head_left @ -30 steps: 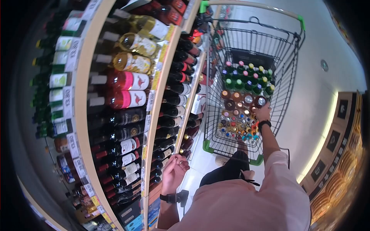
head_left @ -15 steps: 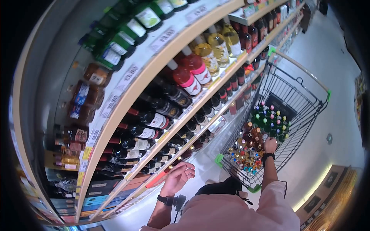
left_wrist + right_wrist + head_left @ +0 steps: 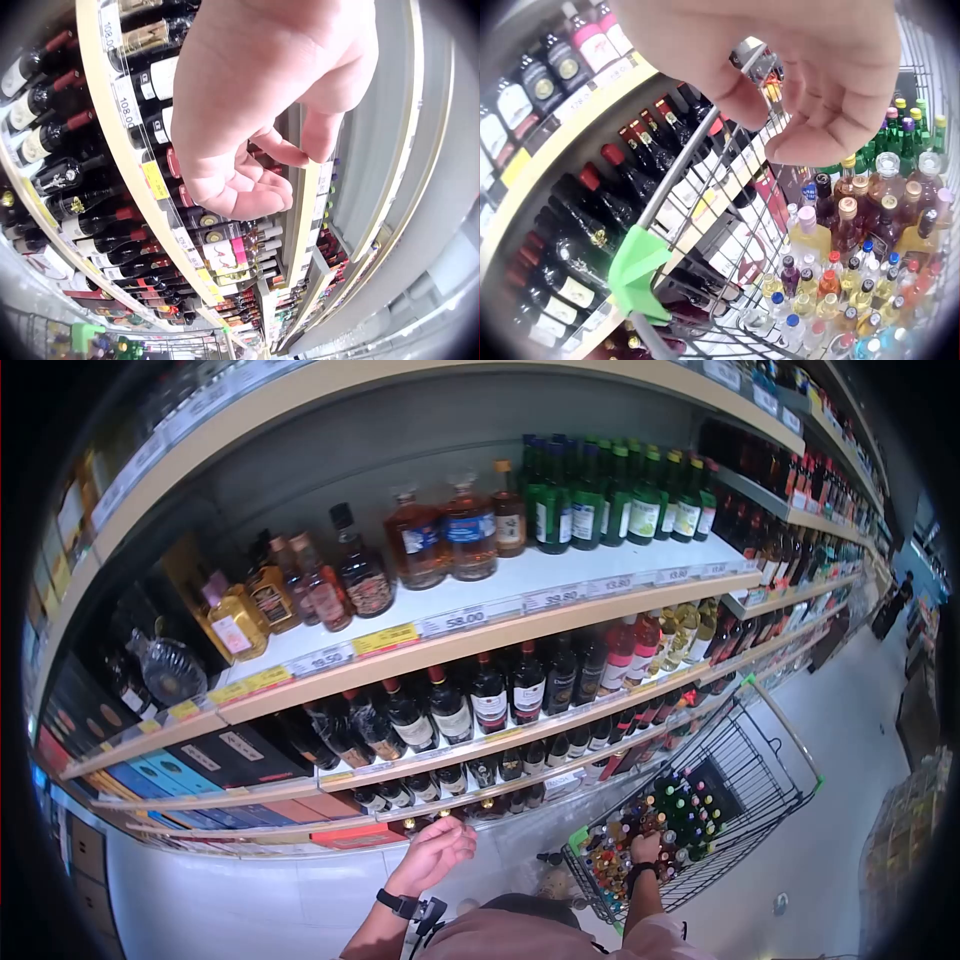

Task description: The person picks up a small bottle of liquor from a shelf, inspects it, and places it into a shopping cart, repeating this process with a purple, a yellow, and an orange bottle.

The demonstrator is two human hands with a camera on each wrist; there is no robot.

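My right hand is over the shopping cart, its fingers loosely bent and nothing between them. Just below it in the right wrist view stand amber bottles with glass stoppers and several small bottles with coloured caps. Green bottles fill the part of the cart beyond. My left hand hangs in the air in front of the lower shelves, fingers loosely curled and holding nothing. The left wrist view shows this left hand with rows of wine bottles behind it.
A long shelf unit carries whiskey bottles, green bottles and red wine bottles, with price tags along its edges. Boxes lie at its lower left. The cart's green corner piece is beside the lower shelves.
The head view has swung left and up from the cart to face the shelves. My right hand stays over the bottles in the cart; the left stays raised and holds nothing.
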